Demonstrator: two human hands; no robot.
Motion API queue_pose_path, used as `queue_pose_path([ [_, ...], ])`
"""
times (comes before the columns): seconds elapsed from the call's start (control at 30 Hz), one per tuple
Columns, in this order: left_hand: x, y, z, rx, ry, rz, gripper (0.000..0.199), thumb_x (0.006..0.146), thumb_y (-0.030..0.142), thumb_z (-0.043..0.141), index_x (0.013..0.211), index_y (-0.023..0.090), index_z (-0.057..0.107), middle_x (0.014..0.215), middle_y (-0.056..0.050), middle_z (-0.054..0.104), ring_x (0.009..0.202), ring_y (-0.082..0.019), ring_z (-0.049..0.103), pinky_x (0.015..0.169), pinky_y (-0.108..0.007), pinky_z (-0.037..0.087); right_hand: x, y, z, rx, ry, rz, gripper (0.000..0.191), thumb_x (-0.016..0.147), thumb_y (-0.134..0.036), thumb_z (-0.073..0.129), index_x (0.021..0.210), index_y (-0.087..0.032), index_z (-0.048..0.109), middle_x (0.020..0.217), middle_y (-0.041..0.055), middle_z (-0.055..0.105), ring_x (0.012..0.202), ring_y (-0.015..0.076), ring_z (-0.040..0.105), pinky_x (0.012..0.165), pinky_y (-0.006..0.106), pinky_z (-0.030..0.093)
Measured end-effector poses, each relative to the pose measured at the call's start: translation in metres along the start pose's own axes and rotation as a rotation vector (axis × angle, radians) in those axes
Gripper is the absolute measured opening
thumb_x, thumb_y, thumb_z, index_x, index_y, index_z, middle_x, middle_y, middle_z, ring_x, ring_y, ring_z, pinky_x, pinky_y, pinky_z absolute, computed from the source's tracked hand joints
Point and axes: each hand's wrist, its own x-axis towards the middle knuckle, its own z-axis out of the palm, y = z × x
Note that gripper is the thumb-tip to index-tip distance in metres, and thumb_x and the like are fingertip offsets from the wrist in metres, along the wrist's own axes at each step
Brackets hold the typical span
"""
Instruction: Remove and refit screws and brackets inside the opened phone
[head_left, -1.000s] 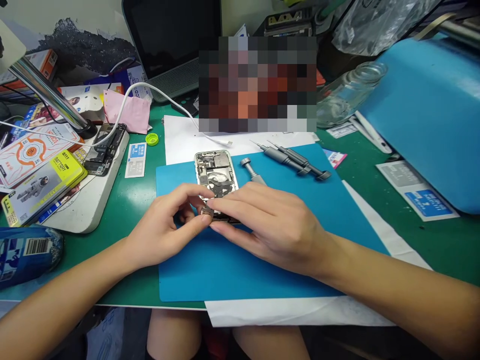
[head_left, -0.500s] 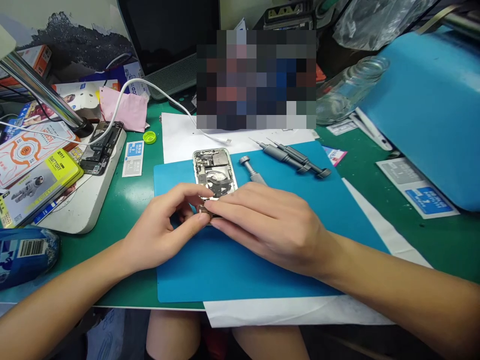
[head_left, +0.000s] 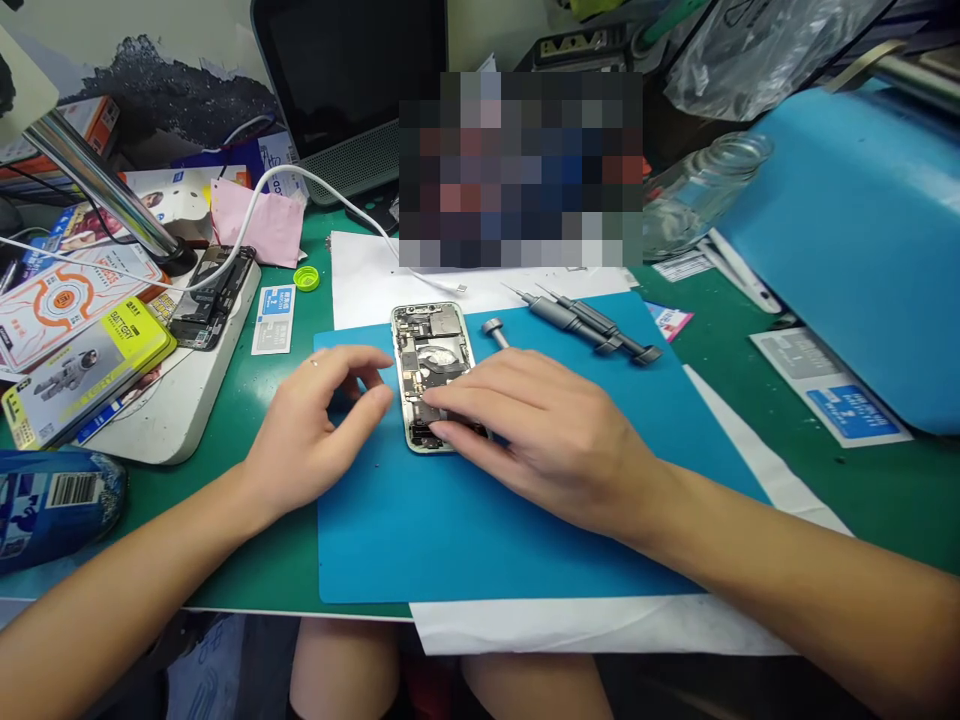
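An opened smartphone with bare inner parts lies face-on upon the blue mat. My right hand reaches over its lower right side. Its fingertips come together on the phone's lower half, around a dark area; whether they grip a loose part there cannot be made out. My left hand hovers just left of the phone, thumb and fingers apart, with nothing in it. A grey screwdriver lies right of the phone, its lower part hidden by my right hand. Behind it rest two more grey screwdrivers.
On the left, a white box carries another dark phone body and a yellow battery package. A blue packet is near the front edge. A white cable arches behind; a glass jar lies back right.
My left hand has let go and drawn back left from the phone's lower end. My right fingers have settled onto the phone, whose lower part now shows. The view has shifted slightly.
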Motion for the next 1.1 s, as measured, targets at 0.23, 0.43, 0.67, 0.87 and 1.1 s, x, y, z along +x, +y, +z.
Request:
queue_pose_path([
  [0.23,0.004,-0.006,0.0,0.281,-0.051,0.157,0.008,0.097,0.02,0.057,0.096,0.017,0.065,0.087,-0.002,0.065,0.084,-0.018,0.056,0.079,-0.034,0.042,0.001,0.004,0.007,0.059,-0.126,0.112,0.015,0.096,-0.022,0.061,0.106,-0.015,0.07,0.091,0.0047,0.073,0.087,0.0197,0.062,0.079,0.036,0.045],
  [0.43,0.003,-0.006,0.006,0.364,-0.094,0.168,0.009,0.096,0.021,0.056,0.094,0.019,0.064,0.088,-0.002,0.065,0.083,-0.02,0.055,0.078,-0.036,0.04,0.005,0.006,0.012,0.088,-0.159,0.193,0.013,0.095,-0.025,0.062,0.103,-0.017,0.07,0.09,0.0039,0.07,0.087,0.0201,0.059,0.079,0.035,0.04],
  [0.67,0.003,-0.008,0.006,0.383,-0.122,0.177,0.009,0.097,0.023,0.056,0.095,0.02,0.064,0.087,-0.002,0.065,0.084,-0.02,0.053,0.076,-0.036,0.038,0.008,0.009,0.011,0.241,-0.226,0.31,0.013,0.095,-0.024,0.063,0.104,-0.02,0.071,0.089,0.0046,0.069,0.093,0.0213,0.06,0.083,0.037,0.042],
  [0.87,0.002,-0.006,0.004,0.378,-0.132,0.173,0.011,0.098,0.023,0.054,0.094,0.02,0.064,0.088,-0.003,0.066,0.084,-0.02,0.052,0.077,-0.036,0.037,0.008,0.008,0.01,0.269,-0.241,0.323,0.015,0.095,-0.026,0.063,0.106,-0.021,0.072,0.092,0.0046,0.069,0.095,0.0213,0.06,0.085,0.039,0.042],
  [1.1,0.002,-0.007,0.004,0.386,-0.142,0.173,0.012,0.098,0.023,0.054,0.095,0.02,0.065,0.088,-0.003,0.066,0.084,-0.02,0.052,0.077,-0.036,0.037,0.008,0.011,0.009,0.268,-0.254,0.294,0.016,0.096,-0.031,0.064,0.106,-0.021,0.072,0.093,0.0049,0.069,0.095,0.0213,0.06,0.083,0.037,0.042],
])
